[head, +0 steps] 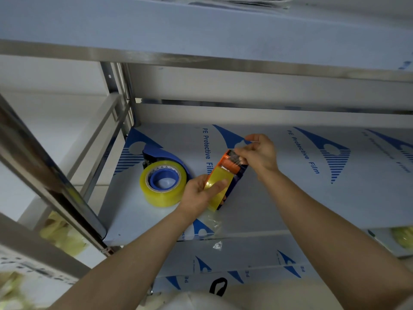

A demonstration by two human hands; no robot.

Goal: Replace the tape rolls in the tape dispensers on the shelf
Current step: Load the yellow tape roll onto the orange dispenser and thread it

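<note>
An orange and dark blue tape dispenser (232, 166) stands on the shelf (290, 198) with a yellowish tape roll (218, 186) mounted in it. My left hand (201, 193) grips that roll and the dispenser's near end. My right hand (259, 153) pinches the clear tape end at the orange cutter head. To the left lies a blue tape dispenser (163, 157) on its side, with a full yellowish tape roll (164, 189) on its blue hub.
The shelf is steel, covered in white and blue protective film. A steel post (51, 175) crosses the left foreground. Scraps of clear wrapping (214, 224) lie at the shelf's front edge. Yellowish items (64, 233) sit on lower levels, left and right.
</note>
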